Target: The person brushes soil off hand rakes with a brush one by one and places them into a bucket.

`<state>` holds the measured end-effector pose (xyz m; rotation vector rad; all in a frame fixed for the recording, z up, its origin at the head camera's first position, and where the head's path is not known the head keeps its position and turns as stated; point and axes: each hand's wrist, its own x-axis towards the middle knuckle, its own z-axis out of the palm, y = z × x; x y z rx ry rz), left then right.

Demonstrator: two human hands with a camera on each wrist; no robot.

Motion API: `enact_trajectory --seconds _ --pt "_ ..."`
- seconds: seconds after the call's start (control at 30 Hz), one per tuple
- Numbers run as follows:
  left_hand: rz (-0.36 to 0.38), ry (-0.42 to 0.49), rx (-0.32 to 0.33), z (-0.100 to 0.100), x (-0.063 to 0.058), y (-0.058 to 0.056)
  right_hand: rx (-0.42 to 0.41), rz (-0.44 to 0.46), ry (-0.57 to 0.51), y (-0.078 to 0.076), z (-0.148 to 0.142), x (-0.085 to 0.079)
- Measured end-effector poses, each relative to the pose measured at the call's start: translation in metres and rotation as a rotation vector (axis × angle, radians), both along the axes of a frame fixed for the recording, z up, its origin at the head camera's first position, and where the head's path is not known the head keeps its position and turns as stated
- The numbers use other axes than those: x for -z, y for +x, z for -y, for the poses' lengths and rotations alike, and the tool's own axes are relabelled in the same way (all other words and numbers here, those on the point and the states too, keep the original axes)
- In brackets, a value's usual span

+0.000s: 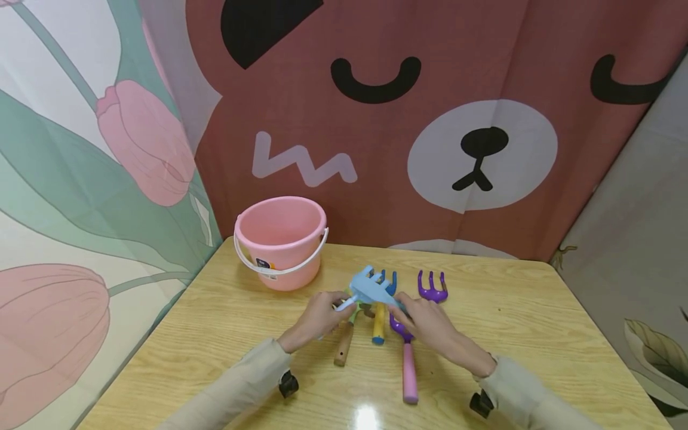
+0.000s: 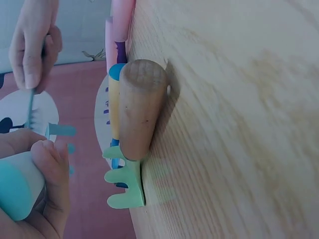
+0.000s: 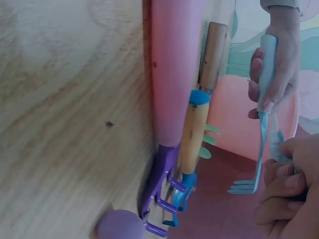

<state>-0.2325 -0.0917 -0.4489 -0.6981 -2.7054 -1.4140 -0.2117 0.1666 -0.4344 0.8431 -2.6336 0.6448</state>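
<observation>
In the head view, my left hand [image 1: 322, 313] grips the handle of a light blue rake [image 3: 267, 69], which the right wrist view shows with its tines pointing down. My right hand [image 1: 427, 322] holds another light blue hand tool [image 1: 373, 291], its broad head overlapping the rake's head; its exact kind is unclear. Both tools are raised over the table. Beneath them lie a green rake with a wooden handle [image 1: 344, 344], a blue rake with a yellow handle [image 1: 379, 322] and a purple rake with a pink handle [image 1: 409, 370].
A pink bucket [image 1: 290, 263] with a white bail stands at the table's back left. Beyond my right hand lies another purple rake head [image 1: 433, 292]. The wooden table [image 1: 516, 334] meets a bear-print curtain [image 1: 376, 149] at the back.
</observation>
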Motion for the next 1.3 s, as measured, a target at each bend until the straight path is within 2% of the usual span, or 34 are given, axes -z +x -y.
enact_trajectory --seconds 0.2,0.53,0.63,0.73,0.9,1.03,1.13,1.3 --pt "0.024 0.021 0.026 0.002 0.002 0.000 -0.004 -0.013 -0.010 -0.002 -0.003 0.001" --pt "0.070 0.047 0.047 0.003 0.000 0.000 0.173 -0.160 0.038 -0.009 -0.018 -0.004" --pt "0.074 0.040 0.049 0.002 0.000 0.000 0.164 -0.187 -0.004 -0.007 -0.015 -0.007" --pt "0.032 0.024 0.046 0.001 0.001 -0.001 0.116 -0.198 -0.048 -0.003 -0.009 -0.010" --pt "-0.042 0.001 0.026 -0.001 0.002 -0.001 0.023 -0.164 -0.051 0.005 0.003 -0.010" --pt "-0.066 -0.011 0.023 -0.001 0.001 0.000 -0.001 -0.118 -0.007 0.009 0.007 -0.008" --pt "-0.052 -0.010 0.022 -0.001 0.001 0.000 0.006 -0.090 0.022 0.010 0.007 -0.005" --pt "0.011 0.012 0.025 0.001 0.000 0.000 0.029 -0.032 0.035 0.005 0.003 0.002"
